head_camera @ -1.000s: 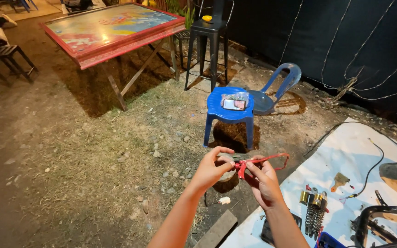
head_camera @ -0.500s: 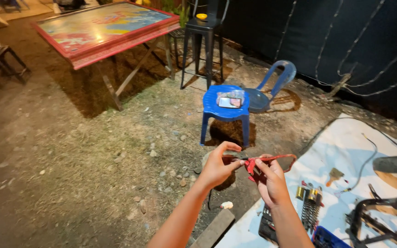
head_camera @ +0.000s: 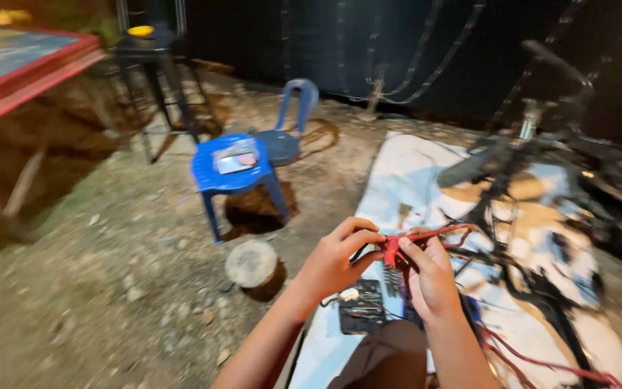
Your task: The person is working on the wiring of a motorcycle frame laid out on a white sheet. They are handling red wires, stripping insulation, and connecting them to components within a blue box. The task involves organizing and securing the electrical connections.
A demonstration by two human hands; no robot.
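Two hands, your left hand (head_camera: 336, 259) and right hand (head_camera: 432, 277), pinch closed on one red cable (head_camera: 426, 236) above one white sheet (head_camera: 412, 173).

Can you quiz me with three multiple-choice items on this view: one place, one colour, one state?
1. Where does the stool stand?
A. on the white sheet
B. on the gravel, left of the sheet
C. under the red table

2. What colour is the wire between the hands?
A. red
B. green
C. yellow

3. How do the hands hold the wire?
A. only the left hand grips it
B. neither touches it
C. both pinch it

Answers:
1 B, the stool stands on bare ground beside the sheet.
2 A, the strand is plainly red.
3 C, the left hand and right hand both close on it.
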